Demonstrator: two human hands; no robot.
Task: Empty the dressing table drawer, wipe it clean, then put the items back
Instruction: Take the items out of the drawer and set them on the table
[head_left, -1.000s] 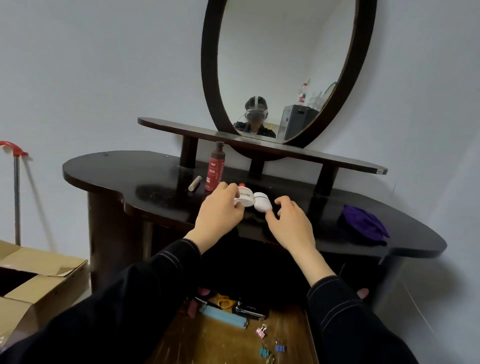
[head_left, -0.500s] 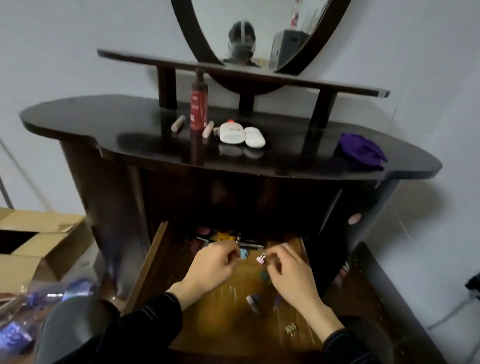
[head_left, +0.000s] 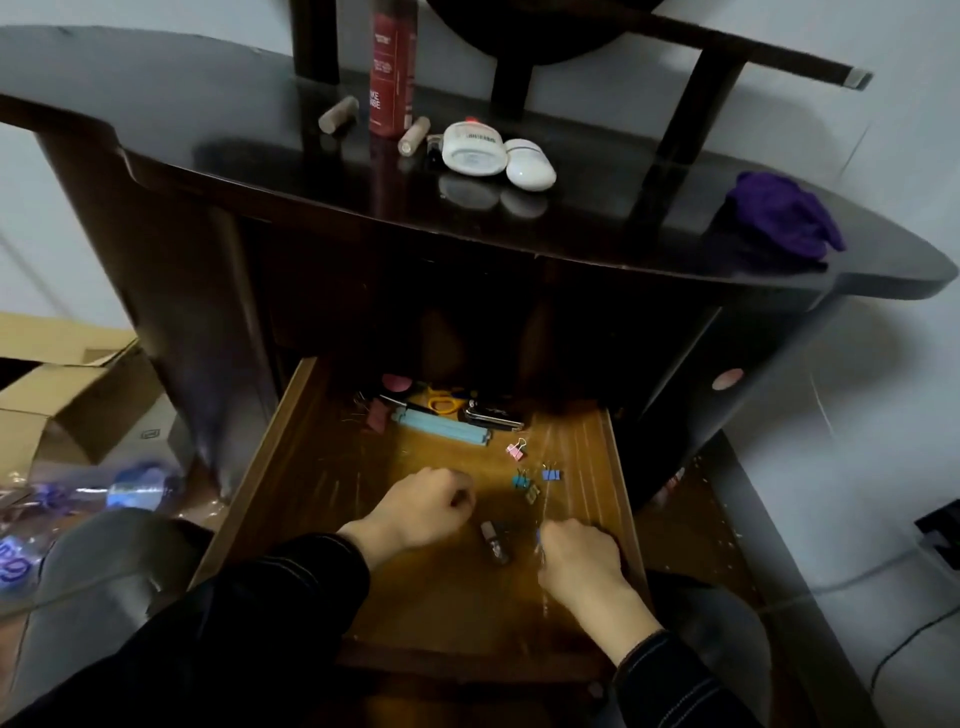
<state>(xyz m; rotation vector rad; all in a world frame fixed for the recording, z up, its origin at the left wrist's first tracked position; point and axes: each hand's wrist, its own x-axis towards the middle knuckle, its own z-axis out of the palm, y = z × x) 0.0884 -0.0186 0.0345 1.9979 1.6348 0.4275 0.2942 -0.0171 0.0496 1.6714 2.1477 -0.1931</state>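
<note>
Open wooden drawer (head_left: 260, 467) below a dark, glossy table (head_left: 208, 145), seen from above. The drawer floor is orange-brown veneer, scratched and shiny.

Both hands are inside the front half of the drawer, apart. The left hand (head_left: 423, 506) is balled with its fingers curled under. The right hand (head_left: 579, 561) lies near the right wall, fingers curled likewise. Whether either holds anything cannot be told. A small dark vial (head_left: 496, 543) lies between them, touched by neither.

Further back lie three small binder clips, one pink (head_left: 516, 450), one blue (head_left: 551, 475) and one teal (head_left: 519, 480). At the rear lie a pale blue ribbed tube (head_left: 441, 427), yellow-handled scissors (head_left: 441, 400), a glossy black case (head_left: 491, 415) and a round pink disc (head_left: 397, 383).

On the table stand a tall red bottle (head_left: 392, 67), upright, and two beige cylinders (head_left: 338, 114) (head_left: 414, 136) lying flat on either side of it. A round white jar (head_left: 472, 150) touches a smooth oval white case (head_left: 530, 163). A crumpled purple cloth (head_left: 784, 218) sits well apart at the right end.

On the floor to the left are an open cardboard box (head_left: 62, 405) and a clear plastic bottle (head_left: 135, 488).
</note>
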